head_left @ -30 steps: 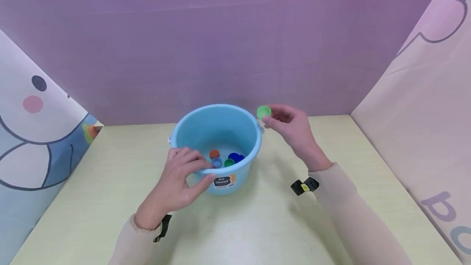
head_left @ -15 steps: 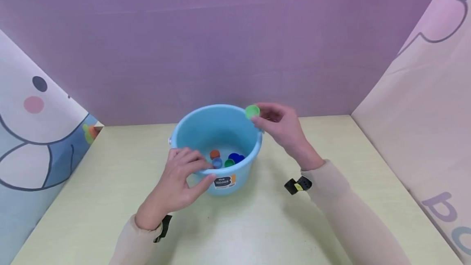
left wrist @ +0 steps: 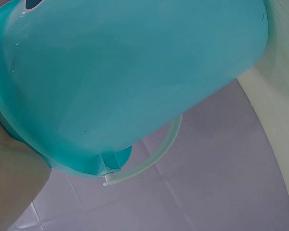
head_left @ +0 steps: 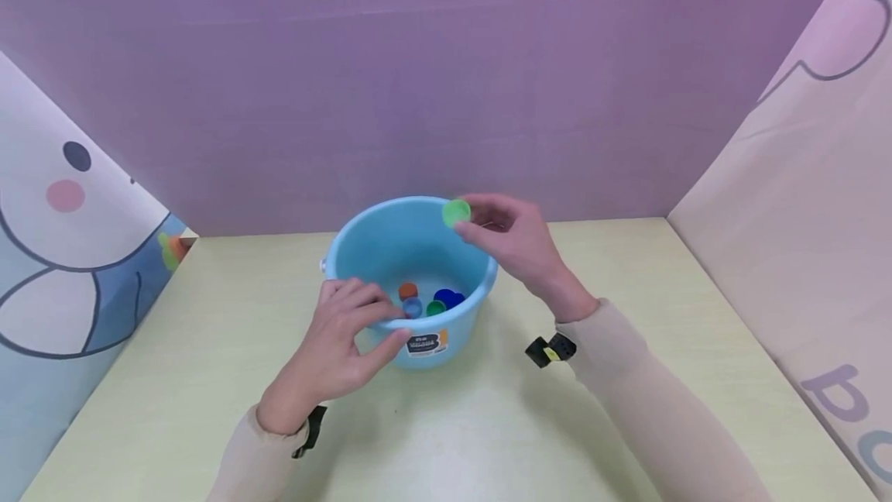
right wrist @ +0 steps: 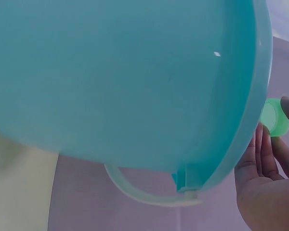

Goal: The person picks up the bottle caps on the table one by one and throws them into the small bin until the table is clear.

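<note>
A light blue bucket (head_left: 411, 235) stands on the table, with a label on its near side. My left hand (head_left: 341, 339) grips its near-left rim, fingers over the edge and thumb on the outer wall. My right hand (head_left: 512, 238) pinches a light green bottle cap (head_left: 456, 213) above the far-right rim. From the right wrist, the green cap (right wrist: 275, 118) shows between thumb and fingers, just past the rim. On the bucket's floor lie an orange cap (head_left: 407, 291), a pale blue cap (head_left: 413, 307), a darker green cap (head_left: 436, 307) and dark blue caps (head_left: 446, 297).
A pale bail handle (left wrist: 156, 156) hangs at the bucket's far side. The pale table (head_left: 474, 440) meets a purple backdrop (head_left: 418, 84) close behind the bucket. Printed cloth panels, left (head_left: 42, 254) and right (head_left: 801, 215), border the table.
My right hand has moved left with the light green cap, from beside the bucket to over its far-right rim. The left hand stays on the near-left rim.
</note>
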`<move>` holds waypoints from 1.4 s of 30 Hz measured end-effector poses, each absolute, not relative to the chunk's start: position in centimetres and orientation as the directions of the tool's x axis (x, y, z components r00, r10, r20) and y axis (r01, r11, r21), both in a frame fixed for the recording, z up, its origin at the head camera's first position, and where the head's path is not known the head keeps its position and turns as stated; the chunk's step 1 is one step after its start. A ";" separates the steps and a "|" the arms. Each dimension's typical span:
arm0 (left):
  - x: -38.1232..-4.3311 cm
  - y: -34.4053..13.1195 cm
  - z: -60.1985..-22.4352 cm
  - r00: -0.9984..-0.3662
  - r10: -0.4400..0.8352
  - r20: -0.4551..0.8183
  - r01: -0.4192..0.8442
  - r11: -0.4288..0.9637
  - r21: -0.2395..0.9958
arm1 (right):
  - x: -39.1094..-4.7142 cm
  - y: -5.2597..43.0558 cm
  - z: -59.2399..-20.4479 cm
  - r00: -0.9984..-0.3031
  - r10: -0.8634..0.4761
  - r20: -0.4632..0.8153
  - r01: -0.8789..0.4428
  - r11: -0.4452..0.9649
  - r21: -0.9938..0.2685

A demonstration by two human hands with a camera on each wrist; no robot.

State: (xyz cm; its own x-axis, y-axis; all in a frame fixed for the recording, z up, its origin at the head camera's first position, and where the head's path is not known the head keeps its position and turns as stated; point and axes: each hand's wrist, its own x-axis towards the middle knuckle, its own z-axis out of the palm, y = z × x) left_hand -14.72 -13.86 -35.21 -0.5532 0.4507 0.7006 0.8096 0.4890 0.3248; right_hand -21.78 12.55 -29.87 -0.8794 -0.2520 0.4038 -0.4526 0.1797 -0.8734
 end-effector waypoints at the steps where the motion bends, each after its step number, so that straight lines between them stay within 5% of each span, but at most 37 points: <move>1: -14.7 -13.9 -35.2 -0.553 0.451 0.701 0.810 0.489 0.324 | -21.8 12.5 -29.8 -0.878 -0.252 0.407 -0.456 0.180 -0.872; 42: -14.5 -13.9 -35.0 -0.559 0.448 0.698 0.805 0.496 0.327 | -20.6 13.5 -29.7 -0.842 -0.187 0.505 -0.538 0.225 -0.813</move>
